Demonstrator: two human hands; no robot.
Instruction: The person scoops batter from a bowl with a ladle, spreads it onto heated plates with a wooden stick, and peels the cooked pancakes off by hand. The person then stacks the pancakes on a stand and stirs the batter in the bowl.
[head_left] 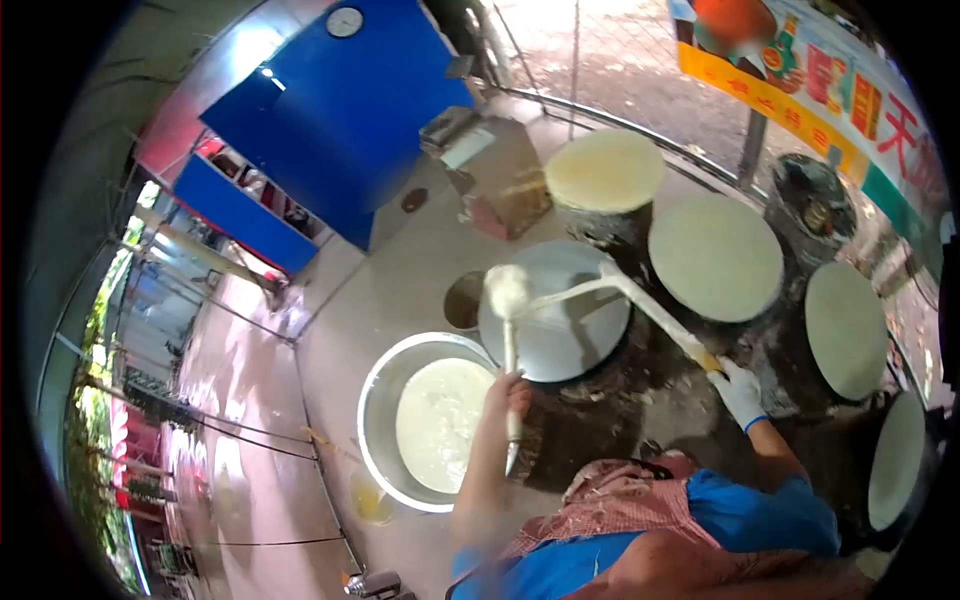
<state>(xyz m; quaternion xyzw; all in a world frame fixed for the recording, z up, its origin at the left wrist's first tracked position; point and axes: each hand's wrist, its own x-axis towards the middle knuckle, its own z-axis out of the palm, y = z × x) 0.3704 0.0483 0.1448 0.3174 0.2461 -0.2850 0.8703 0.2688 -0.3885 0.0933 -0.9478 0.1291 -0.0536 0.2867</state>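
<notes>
My left hand [507, 396] is closed around the upright handle of a ladle [510, 292], whose bowl is coated with pale batter and overlaps the left edge of a round grey griddle [570, 345]. In a white glove, my right hand [741, 395] grips the yellowish end of a long-handled batter spreader [655, 312]. The spreader's pale angled head reaches over the griddle towards the ladle. Beside my left forearm stands a large metal pot [372, 440] holding pale batter [445, 425].
Round griddles covered with pale batter sheets [715, 257] curve around my right side, another sheet [605, 170] lying at the back. A dark stove drum [812, 195] stands behind them. Left of the griddle is a brown bucket [464, 300]; a metal flask [372, 583] stands near the bottom edge.
</notes>
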